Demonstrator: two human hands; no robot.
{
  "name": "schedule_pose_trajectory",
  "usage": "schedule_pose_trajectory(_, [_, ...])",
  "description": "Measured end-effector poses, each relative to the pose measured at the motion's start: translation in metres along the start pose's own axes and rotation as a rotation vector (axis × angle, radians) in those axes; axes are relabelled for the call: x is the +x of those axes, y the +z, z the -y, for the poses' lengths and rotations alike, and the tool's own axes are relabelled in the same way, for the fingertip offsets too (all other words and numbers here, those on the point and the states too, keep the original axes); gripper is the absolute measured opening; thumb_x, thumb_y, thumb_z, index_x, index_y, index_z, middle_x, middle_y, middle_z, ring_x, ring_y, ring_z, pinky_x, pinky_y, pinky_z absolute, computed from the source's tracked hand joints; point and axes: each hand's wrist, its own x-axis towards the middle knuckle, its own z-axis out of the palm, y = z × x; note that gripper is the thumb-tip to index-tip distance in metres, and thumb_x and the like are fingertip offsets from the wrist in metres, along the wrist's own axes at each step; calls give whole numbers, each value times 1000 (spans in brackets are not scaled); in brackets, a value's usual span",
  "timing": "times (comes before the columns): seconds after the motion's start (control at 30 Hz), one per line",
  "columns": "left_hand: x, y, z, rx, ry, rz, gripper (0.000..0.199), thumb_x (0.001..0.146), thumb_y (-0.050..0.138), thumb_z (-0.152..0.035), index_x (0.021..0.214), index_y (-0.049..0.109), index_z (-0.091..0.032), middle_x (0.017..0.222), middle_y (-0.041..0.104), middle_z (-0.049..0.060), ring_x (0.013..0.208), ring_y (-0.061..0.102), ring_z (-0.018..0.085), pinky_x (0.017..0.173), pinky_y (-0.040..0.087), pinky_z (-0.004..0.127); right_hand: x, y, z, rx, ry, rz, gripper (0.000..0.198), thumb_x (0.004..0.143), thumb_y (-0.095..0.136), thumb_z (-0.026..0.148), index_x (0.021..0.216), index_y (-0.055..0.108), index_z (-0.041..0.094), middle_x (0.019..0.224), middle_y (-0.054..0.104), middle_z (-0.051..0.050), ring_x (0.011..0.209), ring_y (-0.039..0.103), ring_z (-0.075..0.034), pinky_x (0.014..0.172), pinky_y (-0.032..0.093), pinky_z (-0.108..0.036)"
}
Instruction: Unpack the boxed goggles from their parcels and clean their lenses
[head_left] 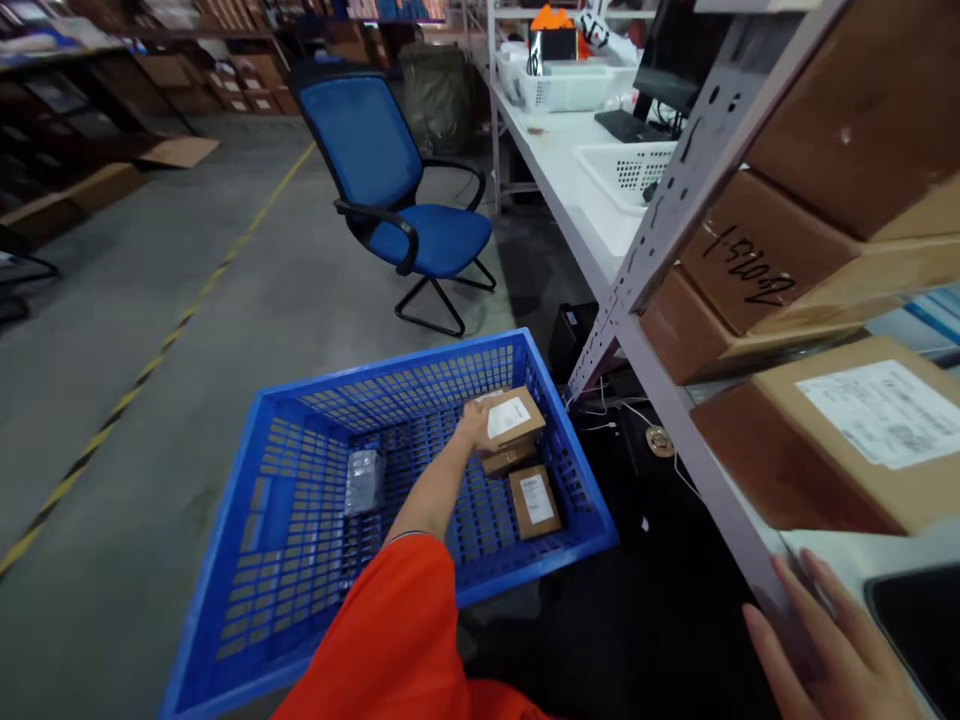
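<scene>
Grey, smooth floor (247, 260) with yellow-and-black striped tape (161, 350) running diagonally along the left. Beyond, a black-framed blue mesh office armchair (364, 130), near a long white worktable (562, 185) bearing a dark monitor (679, 60). Close on the right, white perforated metal shelving (675, 200); at the back, dim, blurred storage racks (202, 33).

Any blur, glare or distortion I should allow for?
Head view: cardboard at far left is smeared; space beneath the shelf is nearly black; the top box by the left hand has a bright label, print unreadable; the right hand looks stretched near the corner.
</scene>
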Motion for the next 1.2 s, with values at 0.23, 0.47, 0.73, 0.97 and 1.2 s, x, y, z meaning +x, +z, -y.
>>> schedule_pose_trajectory(0.23, [-64, -116, -23, -134, 151, -397, 122, 56, 87, -41, 155, 18, -19, 148, 33, 19, 142, 34, 40, 120, 30, 60, -28, -38, 27, 56, 66, -27, 46, 92, 63, 44, 135, 62, 27, 153, 49, -11, 124, 61, -37, 101, 54, -56])
schedule_pose_trajectory(0.47, [-201, -282, -165, -348, 811, -767, 118, 61, 74, -81, 155, 21, -32, 153, 30, 7, 149, 23, 43, 123, 23, 63, -49, -27, 54, 148, 74, -58, 39, 96, 60, 43, 124, 66, 18, 140, 55, -16, 125, 59, -37, 102, 50, -56])
schedule_pose_trajectory(0.73, [-186, -249, -346, -408, 986, -535, 103, 52, 84, -78, 134, 49, -26, 141, 35, 16, 139, 30, 53, 106, 34, 83, -68, -40, 53, 95, 24, -110, 34, 96, 60, 39, 124, 66, 21, 140, 53, -15, 125, 59, -34, 94, 55, -48])
schedule_pose_trajectory(0.97, [-117, -228, -421, -665, 897, -627, 103, 56, 69, -91, 120, 52, -12, 163, -3, 17, 141, 3, 68, 104, 14, 92, -61, -49, 70, 134, 169, -157, 30, 97, 57, 36, 123, 66, 23, 143, 50, -14, 130, 55, -33, 104, 49, -55])
schedule_pose_trajectory(1.2, [-155, -221, -405, -787, 861, -771, 82, 89, 29, -83, 144, 38, -22, 167, -9, 12, 155, 10, 41, 121, 23, 63, 21, -9, 42, 321, 343, -41, 83, 98, 50, 54, 161, 19, 10, 164, 21, -26, 150, 29, -40, 117, 34, -63])
